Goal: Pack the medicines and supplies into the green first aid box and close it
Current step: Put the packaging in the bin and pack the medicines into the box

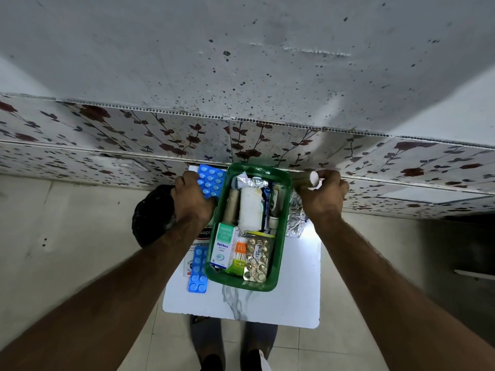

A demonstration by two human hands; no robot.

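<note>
Green first aid box open on white table, already crowded; left hand grips blue blister strip, right hand closes fingers round white-capped tube; risk judged: overfilling stops closure, second blue strip overlooked

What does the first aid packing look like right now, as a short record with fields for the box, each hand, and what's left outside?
box: green first aid box, open, no lid in view, on the white table
in box: gauze roll, Optibex carton, gold blister strip, tubes
left hand: on a blue blister strip
right hand: fingers closed on a white-ended roll
still outside: second blue blister strip, foil strip, plaster pack
</note>
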